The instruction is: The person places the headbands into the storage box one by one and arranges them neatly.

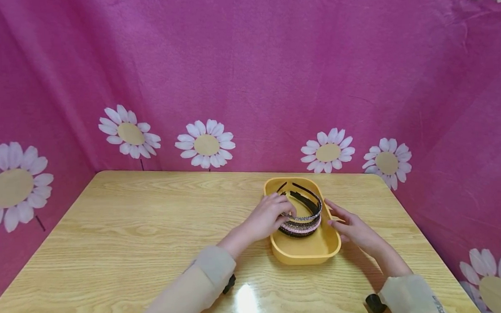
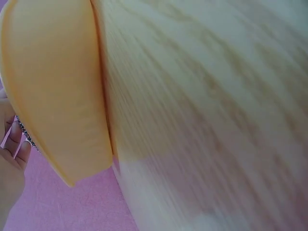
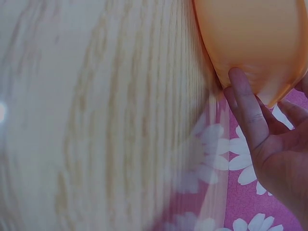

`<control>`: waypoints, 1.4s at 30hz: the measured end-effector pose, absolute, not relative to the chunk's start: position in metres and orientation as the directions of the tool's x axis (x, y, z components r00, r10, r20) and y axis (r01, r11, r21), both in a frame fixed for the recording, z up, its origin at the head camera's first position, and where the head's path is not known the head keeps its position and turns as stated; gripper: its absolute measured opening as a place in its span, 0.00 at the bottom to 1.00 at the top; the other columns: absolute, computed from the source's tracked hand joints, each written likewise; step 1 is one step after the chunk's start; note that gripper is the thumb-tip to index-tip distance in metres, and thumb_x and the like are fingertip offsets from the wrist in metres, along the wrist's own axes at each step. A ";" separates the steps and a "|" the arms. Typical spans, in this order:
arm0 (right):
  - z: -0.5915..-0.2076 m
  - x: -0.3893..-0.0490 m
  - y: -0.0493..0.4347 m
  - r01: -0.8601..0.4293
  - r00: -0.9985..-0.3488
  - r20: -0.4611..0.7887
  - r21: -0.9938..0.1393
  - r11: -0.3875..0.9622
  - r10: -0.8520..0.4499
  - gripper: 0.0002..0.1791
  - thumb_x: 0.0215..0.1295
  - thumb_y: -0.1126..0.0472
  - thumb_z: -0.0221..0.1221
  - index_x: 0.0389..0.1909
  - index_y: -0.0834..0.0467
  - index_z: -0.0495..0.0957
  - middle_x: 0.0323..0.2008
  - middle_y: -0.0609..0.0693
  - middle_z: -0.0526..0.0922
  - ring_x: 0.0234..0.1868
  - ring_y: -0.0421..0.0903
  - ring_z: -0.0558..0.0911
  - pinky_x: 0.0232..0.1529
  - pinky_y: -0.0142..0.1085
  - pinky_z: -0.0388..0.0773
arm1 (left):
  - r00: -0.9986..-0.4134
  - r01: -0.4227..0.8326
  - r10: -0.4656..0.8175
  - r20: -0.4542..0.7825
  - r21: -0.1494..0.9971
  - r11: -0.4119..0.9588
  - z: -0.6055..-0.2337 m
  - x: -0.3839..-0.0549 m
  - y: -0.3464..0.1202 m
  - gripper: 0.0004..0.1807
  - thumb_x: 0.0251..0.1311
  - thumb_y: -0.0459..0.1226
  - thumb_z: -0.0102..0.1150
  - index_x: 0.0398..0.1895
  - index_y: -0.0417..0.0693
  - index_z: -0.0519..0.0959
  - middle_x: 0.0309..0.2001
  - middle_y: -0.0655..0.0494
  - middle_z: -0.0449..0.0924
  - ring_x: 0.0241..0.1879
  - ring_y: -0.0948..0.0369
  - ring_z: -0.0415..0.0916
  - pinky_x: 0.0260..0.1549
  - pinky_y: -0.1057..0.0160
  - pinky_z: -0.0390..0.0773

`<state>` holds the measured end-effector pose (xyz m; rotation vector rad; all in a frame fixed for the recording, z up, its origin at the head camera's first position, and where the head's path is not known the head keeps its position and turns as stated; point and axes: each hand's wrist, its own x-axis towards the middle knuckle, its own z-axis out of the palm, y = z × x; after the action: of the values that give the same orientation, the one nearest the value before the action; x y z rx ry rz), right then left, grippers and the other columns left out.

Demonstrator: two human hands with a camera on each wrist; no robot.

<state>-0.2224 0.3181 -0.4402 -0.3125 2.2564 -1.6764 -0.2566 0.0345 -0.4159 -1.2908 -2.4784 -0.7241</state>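
Several headbands lie stacked in a yellow plastic bin (image 1: 305, 259) on the table. The topmost is a silver beaded headband (image 1: 308, 217); beneath it are a pink headband (image 1: 302, 229) and dark ones. Reaching over the bin's left wall, my left hand (image 1: 269, 213) pinches the silver headband at its left side with curled fingers. In the left wrist view, a bit of that headband (image 2: 27, 134) shows between the fingers and the bin's rim. My right hand (image 1: 354, 226) rests against the bin's right outer wall, its fingers (image 3: 248, 103) fairly straight along the side.
The wooden table (image 1: 153, 224) carries the bin right of its middle. A magenta cloth (image 1: 264, 73) with daisy prints hangs behind the table and along both sides. Dark straps show at both sleeve cuffs.
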 end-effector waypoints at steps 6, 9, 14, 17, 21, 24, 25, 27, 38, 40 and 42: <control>-0.438 -0.221 0.318 0.026 -0.932 -0.134 -0.952 0.305 -0.337 0.36 0.71 0.58 0.50 0.74 0.50 0.44 0.71 0.67 0.47 0.55 0.58 0.75 0.43 0.45 0.80 | -0.568 0.823 0.697 0.438 0.313 0.474 -0.419 -0.258 0.039 0.10 0.55 0.35 0.63 0.39 0.58 0.80 0.42 0.65 0.78 0.47 0.64 0.69 0.57 0.61 0.66; -0.438 -0.220 0.318 0.030 -0.932 -0.137 -0.952 0.305 -0.335 0.36 0.71 0.57 0.50 0.74 0.49 0.44 0.71 0.67 0.47 0.56 0.59 0.74 0.43 0.45 0.80 | -0.570 0.822 0.698 0.434 0.307 0.480 -0.420 -0.258 0.040 0.10 0.55 0.35 0.63 0.39 0.58 0.81 0.42 0.65 0.78 0.47 0.64 0.69 0.56 0.61 0.66; -0.438 -0.221 0.318 0.027 -0.931 -0.137 -0.950 0.311 -0.338 0.36 0.70 0.56 0.51 0.74 0.49 0.44 0.71 0.69 0.47 0.55 0.59 0.75 0.43 0.45 0.80 | -0.573 0.819 0.699 0.427 0.317 0.478 -0.420 -0.259 0.041 0.10 0.54 0.34 0.63 0.38 0.57 0.81 0.41 0.64 0.78 0.46 0.63 0.70 0.55 0.62 0.67; -0.438 -0.221 0.319 0.030 -0.931 -0.141 -0.949 0.315 -0.336 0.36 0.70 0.56 0.51 0.74 0.49 0.45 0.70 0.69 0.48 0.55 0.58 0.75 0.43 0.45 0.80 | -0.572 0.820 0.701 0.426 0.316 0.477 -0.421 -0.259 0.041 0.10 0.54 0.34 0.63 0.38 0.57 0.81 0.41 0.65 0.78 0.46 0.63 0.70 0.54 0.62 0.67; -0.437 -0.220 0.318 0.032 -0.931 -0.145 -0.946 0.323 -0.334 0.37 0.70 0.56 0.51 0.74 0.49 0.44 0.70 0.69 0.48 0.54 0.58 0.76 0.42 0.45 0.81 | -0.576 0.817 0.703 0.417 0.315 0.482 -0.421 -0.259 0.041 0.10 0.53 0.34 0.64 0.37 0.57 0.81 0.40 0.65 0.78 0.46 0.64 0.70 0.53 0.63 0.67; -0.436 -0.219 0.319 0.027 -0.931 -0.142 -0.946 0.323 -0.337 0.37 0.70 0.57 0.51 0.74 0.50 0.43 0.70 0.69 0.47 0.54 0.58 0.76 0.42 0.45 0.81 | -0.575 0.818 0.705 0.414 0.316 0.481 -0.421 -0.259 0.041 0.10 0.53 0.34 0.64 0.37 0.57 0.81 0.40 0.65 0.78 0.45 0.64 0.70 0.51 0.63 0.67; -0.436 -0.219 0.319 0.033 -0.932 -0.146 -0.946 0.322 -0.333 0.37 0.70 0.57 0.51 0.74 0.50 0.44 0.70 0.69 0.48 0.54 0.58 0.76 0.42 0.45 0.81 | -0.575 0.818 0.706 0.413 0.314 0.482 -0.422 -0.259 0.041 0.10 0.53 0.34 0.64 0.37 0.57 0.81 0.40 0.65 0.78 0.45 0.64 0.70 0.51 0.64 0.67; -0.436 -0.220 0.319 0.029 -0.930 -0.142 -0.947 0.319 -0.339 0.37 0.70 0.57 0.51 0.74 0.51 0.43 0.71 0.69 0.47 0.54 0.58 0.76 0.43 0.45 0.80 | -0.574 0.819 0.708 0.412 0.315 0.480 -0.422 -0.258 0.040 0.10 0.52 0.34 0.64 0.37 0.57 0.81 0.40 0.65 0.78 0.45 0.64 0.70 0.49 0.64 0.67; -0.437 -0.221 0.320 0.027 -0.931 -0.144 -0.944 0.330 -0.334 0.37 0.71 0.57 0.50 0.74 0.50 0.43 0.70 0.70 0.48 0.54 0.56 0.77 0.43 0.45 0.80 | -0.589 0.806 0.709 0.388 0.338 0.485 -0.415 -0.256 0.038 0.12 0.52 0.34 0.65 0.41 0.55 0.81 0.44 0.63 0.79 0.48 0.63 0.70 0.54 0.63 0.67; -0.435 -0.221 0.321 0.020 -0.934 -0.145 -0.933 0.359 -0.327 0.37 0.70 0.57 0.51 0.74 0.50 0.44 0.70 0.70 0.48 0.54 0.58 0.76 0.42 0.44 0.81 | -0.592 0.804 0.707 0.387 0.340 0.487 -0.413 -0.256 0.037 0.12 0.53 0.35 0.65 0.41 0.55 0.81 0.44 0.63 0.79 0.49 0.63 0.70 0.55 0.62 0.67; -0.432 -0.221 0.321 -0.015 -0.936 -0.129 -0.915 0.402 -0.328 0.37 0.70 0.57 0.51 0.74 0.52 0.45 0.69 0.71 0.49 0.56 0.60 0.74 0.41 0.42 0.81 | -0.594 0.802 0.704 0.388 0.344 0.488 -0.408 -0.254 0.034 0.12 0.53 0.35 0.65 0.42 0.55 0.81 0.44 0.64 0.78 0.50 0.63 0.70 0.56 0.62 0.67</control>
<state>-0.2213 0.3213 -0.4318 -0.2996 2.3741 -1.5454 -0.2536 0.0340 -0.4083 -1.3011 -2.5367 -0.7419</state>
